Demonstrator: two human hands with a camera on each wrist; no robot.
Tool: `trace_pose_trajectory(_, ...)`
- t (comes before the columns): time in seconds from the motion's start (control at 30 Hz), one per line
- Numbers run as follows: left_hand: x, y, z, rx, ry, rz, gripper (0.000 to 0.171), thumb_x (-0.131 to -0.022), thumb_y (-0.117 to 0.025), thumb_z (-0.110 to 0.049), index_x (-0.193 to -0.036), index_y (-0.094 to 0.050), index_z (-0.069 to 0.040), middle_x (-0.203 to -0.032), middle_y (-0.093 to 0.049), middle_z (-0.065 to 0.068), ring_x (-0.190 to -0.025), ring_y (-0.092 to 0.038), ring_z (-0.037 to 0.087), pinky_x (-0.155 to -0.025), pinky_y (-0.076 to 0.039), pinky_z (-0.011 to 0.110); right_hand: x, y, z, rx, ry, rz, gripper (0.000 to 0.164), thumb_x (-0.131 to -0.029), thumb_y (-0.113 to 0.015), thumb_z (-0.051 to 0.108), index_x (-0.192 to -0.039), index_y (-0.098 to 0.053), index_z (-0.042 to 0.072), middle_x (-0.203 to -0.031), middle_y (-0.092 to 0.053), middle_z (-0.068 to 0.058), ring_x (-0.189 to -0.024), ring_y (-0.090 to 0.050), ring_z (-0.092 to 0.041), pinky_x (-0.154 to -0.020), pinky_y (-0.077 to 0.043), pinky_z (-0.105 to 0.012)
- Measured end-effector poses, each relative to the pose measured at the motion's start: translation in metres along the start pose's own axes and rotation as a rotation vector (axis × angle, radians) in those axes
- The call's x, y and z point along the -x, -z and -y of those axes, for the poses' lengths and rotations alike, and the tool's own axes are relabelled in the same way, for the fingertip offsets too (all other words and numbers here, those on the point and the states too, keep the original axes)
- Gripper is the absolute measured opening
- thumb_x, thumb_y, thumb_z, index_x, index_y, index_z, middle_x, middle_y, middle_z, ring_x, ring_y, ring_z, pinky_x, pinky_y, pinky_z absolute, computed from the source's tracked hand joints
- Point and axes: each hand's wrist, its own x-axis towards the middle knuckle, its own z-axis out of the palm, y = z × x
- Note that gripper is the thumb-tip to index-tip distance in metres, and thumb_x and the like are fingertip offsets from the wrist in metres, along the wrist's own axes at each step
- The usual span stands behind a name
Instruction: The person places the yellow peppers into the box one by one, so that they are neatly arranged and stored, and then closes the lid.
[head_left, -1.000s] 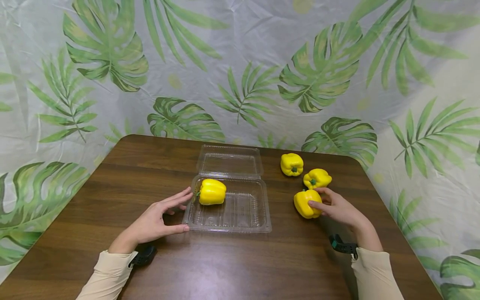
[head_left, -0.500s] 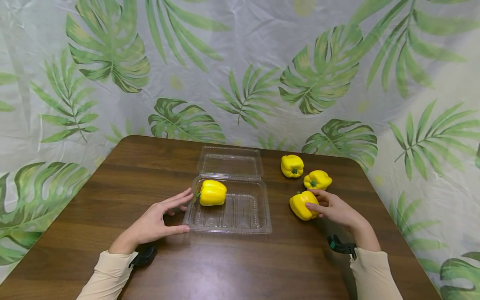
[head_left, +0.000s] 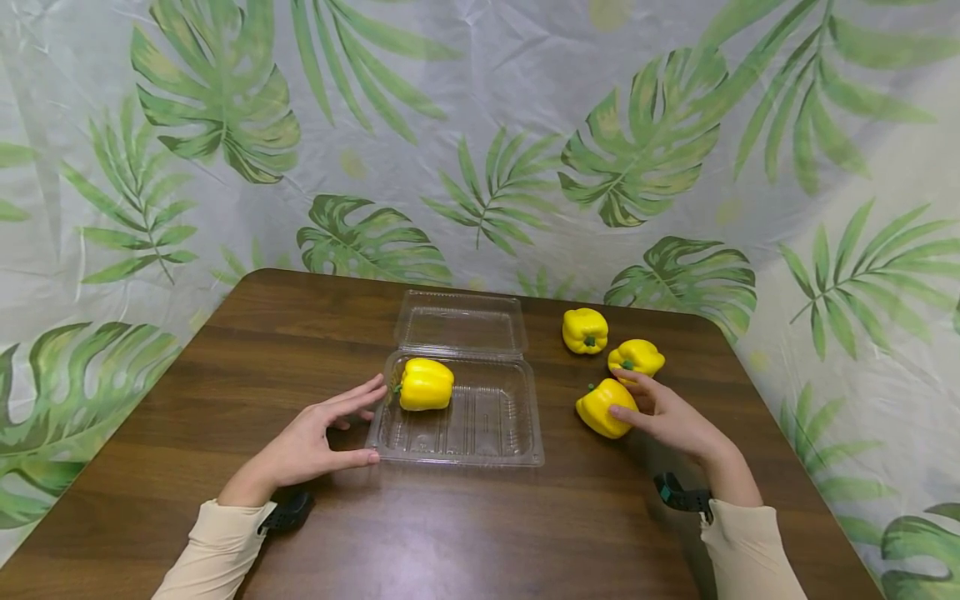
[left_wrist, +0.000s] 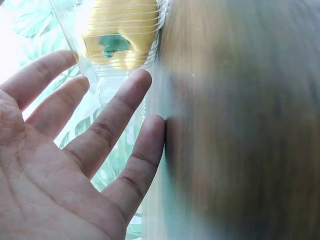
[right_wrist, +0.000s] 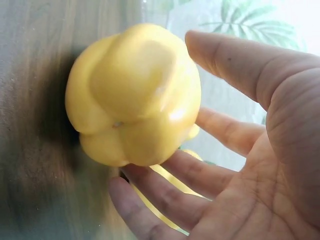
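A yellow bell pepper [head_left: 426, 385] lies on its side in the left part of a clear plastic clamshell box [head_left: 495, 457], stem to the left. My left hand [head_left: 307, 440] is spread at the box's left edge. Its fingertips are at the wall, and the pepper's green stem shows through the plastic in the left wrist view. My right hand [head_left: 678, 421] has its thumb and loosely extended fingers about a second bell pepper [right_wrist: 132, 100] on the table. The thumb lies along its near side, and the fingers reach behind it. That pepper's lobed bottom faces the right wrist camera.
Two more yellow bell peppers stand behind the right hand: one pepper [head_left: 637, 357] close to its fingers, another pepper [head_left: 585, 331] farther back. The box's lid [head_left: 459, 323] lies folded back. Behind the brown wooden table [head_left: 465, 533] hangs a leaf-patterned cloth [head_left: 495, 100].
My right hand and the pepper by it have shifted slightly left, and the pepper has turned. The right index finger now sits higher off the pepper. My left hand stays put.
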Motion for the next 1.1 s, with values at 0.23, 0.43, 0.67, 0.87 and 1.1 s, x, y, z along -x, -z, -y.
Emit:
trace_pose_trajectory(0.23, 0.000, 0.000, 0.001, -0.004, -0.010, -0.012, 0.083, -0.089, -0.091, -0.034, -0.159, -0.053, -0.013, -0.172, -0.043, 0.012, -0.118, -0.072, 0.012, -0.093, -0.060, 0.039, -0.001, -0.008, 0.002, 0.029, 0.043, -0.039, 0.083, -0.103, -0.075, 0.036, -0.167, -0.032, 0.004, -0.163, -0.044, -0.031, -0.142, -0.052, -0.047, -0.111, -0.051, -0.058)
trace_pose_trajectory(0.43, 0.000, 0.000, 0.001, -0.008, -0.004, -0.005, 0.083, -0.089, -0.090, -0.035, -0.160, -0.052, -0.014, -0.172, -0.042, 0.010, -0.119, -0.071, 0.011, -0.094, -0.060, 0.039, -0.004, -0.015, 0.003, 0.057, 0.064, -0.067, 0.084, -0.098, -0.080, 0.035, -0.165, -0.037, 0.008, -0.164, -0.045, -0.028, -0.138, -0.056, -0.044, -0.110, -0.051, -0.058)
trace_pose_trajectory(0.67, 0.000, 0.001, 0.000, -0.005, 0.001, -0.002, 0.083, -0.089, -0.090, -0.035, -0.160, -0.052, -0.015, -0.173, -0.042, 0.009, -0.119, -0.071, 0.011, -0.095, -0.060, 0.040, -0.006, -0.020, 0.003, 0.079, 0.062, -0.086, 0.085, -0.095, -0.084, 0.036, -0.164, -0.040, 0.011, -0.159, -0.050, -0.027, -0.130, -0.060, -0.039, -0.110, -0.050, -0.060)
trace_pose_trajectory(0.87, 0.000, 0.000, 0.001, -0.010, -0.010, -0.005, 0.083, -0.089, -0.090, -0.034, -0.160, -0.052, -0.013, -0.172, -0.042, 0.011, -0.118, -0.072, 0.013, -0.094, -0.060, 0.041, -0.008, -0.020, 0.003, 0.085, 0.071, -0.086, 0.084, -0.095, -0.084, 0.036, -0.163, -0.041, 0.011, -0.160, -0.049, -0.026, -0.131, -0.059, -0.040, -0.110, -0.050, -0.061)
trace_pose_trajectory(1.1, 0.000, 0.001, -0.001, -0.009, 0.007, 0.001, 0.084, -0.088, -0.091, -0.035, -0.161, -0.052, -0.015, -0.173, -0.041, 0.008, -0.120, -0.070, 0.009, -0.095, -0.060, 0.039, -0.010, -0.019, -0.001, 0.106, 0.073, -0.083, 0.083, -0.095, -0.083, 0.039, -0.162, -0.043, 0.011, -0.162, -0.049, -0.024, -0.132, -0.060, -0.040, -0.110, -0.050, -0.061)
